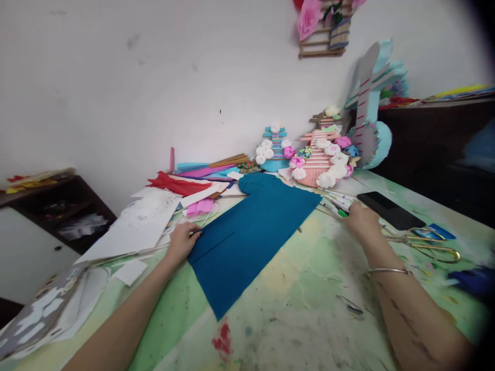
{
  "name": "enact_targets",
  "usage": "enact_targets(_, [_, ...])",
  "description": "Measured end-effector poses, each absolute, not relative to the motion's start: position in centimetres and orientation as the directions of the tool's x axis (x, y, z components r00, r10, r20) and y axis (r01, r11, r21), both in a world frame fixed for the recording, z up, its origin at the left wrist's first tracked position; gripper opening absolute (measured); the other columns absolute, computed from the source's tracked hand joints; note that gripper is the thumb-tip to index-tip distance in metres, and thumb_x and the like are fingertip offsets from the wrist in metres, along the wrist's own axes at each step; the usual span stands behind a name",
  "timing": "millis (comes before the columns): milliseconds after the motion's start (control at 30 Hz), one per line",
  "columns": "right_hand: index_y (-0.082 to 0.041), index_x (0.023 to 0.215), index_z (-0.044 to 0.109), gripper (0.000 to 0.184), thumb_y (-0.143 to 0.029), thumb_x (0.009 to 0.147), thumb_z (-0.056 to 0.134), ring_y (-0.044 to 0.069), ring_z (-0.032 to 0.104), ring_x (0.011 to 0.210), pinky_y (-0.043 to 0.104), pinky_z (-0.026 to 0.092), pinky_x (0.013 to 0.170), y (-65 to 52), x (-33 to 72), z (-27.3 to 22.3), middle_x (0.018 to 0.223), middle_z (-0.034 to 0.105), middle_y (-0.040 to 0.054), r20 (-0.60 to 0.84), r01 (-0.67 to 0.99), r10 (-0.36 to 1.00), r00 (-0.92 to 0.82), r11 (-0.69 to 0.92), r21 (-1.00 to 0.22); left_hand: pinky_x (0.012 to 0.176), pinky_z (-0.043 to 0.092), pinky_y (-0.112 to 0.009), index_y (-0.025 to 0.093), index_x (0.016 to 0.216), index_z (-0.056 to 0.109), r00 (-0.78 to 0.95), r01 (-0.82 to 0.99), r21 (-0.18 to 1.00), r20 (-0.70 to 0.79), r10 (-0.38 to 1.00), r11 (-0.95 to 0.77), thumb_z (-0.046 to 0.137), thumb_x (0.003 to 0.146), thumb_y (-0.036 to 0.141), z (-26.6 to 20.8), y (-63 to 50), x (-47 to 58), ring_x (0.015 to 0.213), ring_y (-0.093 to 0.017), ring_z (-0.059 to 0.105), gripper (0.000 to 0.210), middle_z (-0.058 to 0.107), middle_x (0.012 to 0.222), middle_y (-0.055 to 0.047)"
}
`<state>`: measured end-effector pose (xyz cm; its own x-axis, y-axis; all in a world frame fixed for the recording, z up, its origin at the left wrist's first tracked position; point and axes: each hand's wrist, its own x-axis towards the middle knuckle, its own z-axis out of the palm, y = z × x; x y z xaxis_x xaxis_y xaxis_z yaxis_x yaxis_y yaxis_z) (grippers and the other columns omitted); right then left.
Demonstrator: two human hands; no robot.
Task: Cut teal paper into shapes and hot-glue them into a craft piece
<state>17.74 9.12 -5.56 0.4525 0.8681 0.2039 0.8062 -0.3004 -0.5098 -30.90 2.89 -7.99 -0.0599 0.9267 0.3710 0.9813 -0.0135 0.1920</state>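
Blue sheet [255, 226] flat on our bench [294, 293]
Looks light and floppy, so we'd grip it by the edges; our left hand [181, 241] pinches one, our right hand [362, 221] curls near the phone [390, 208], can't tell around what.

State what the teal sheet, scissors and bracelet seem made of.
Teal sheet: matte, perhaps felt or paper; the even surface shows no shine. Scissors: likely shiny metal, with bright gold glints. Bracelet: apparently polished silvery metal, from its pale sheen.

Soft, diffuse light greys the pale wall [154, 82], with blur and dark vignetting at right.
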Motion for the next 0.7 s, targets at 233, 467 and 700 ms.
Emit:
enact_targets(233, [-0.009, 0.118, 0.054, 0.039, -0.018, 0.08, 0.05, 0.042, 0.05, 0.112, 0.056, 0.044, 0.081, 8.9, 16.9, -5.8, 0.115, 0.058, 0.0247, 0.125, 0.828, 0.864, 0.488, -0.413, -0.38, 0.085, 0.034, -0.053, 0.018, 0.095, 0.071, -0.29, 0.949, 0.047, 0.51, 0.81, 0.311, 0.043, 0.085, 0.031, -4.1, 2.4, -35.5, 0.11, -0.04, 0.045, 0.032, 0.063, 0.105, -0.015])
enact_targets(467, [-0.008, 0.117, 0.054, 0.039, -0.006, 0.079, 0.043, 0.04, 0.043, 0.116, 0.057, 0.037, 0.086, 8.4, 14.8, -5.4, 0.118, 0.053, 0.0248, 0.212, 0.91, 0.902, 0.375, -0.316, -0.268, 0.086, 0.031, -0.059, 0.013, 0.084, 0.07, -0.301, 0.944, 0.008, 0.432, 0.85, 0.33, 0.047, 0.083, 0.021, -1.8, 5.6, -35.5, 0.11, -0.043, 0.044, 0.024, 0.063, 0.104, -0.019])
enact_targets(700, [-0.015, 0.108, 0.061, 0.024, -0.022, 0.087, 0.051, 0.03, 0.051, 0.107, 0.036, 0.04, 0.079, 7.4, 9.6, -5.3, 0.11, 0.061, 0.0152, 0.176, 0.982, 0.984, -0.014, 0.047, -0.184, 0.089, 0.046, -0.04, 0.016, 0.103, 0.063, -0.177, 0.946, 0.311, 0.261, 0.949, 0.091, 0.057, 0.087, 0.031, -2.3, 14.0, -27.7, 0.101, -0.023, 0.058, 0.023, 0.063, 0.107, -0.007])
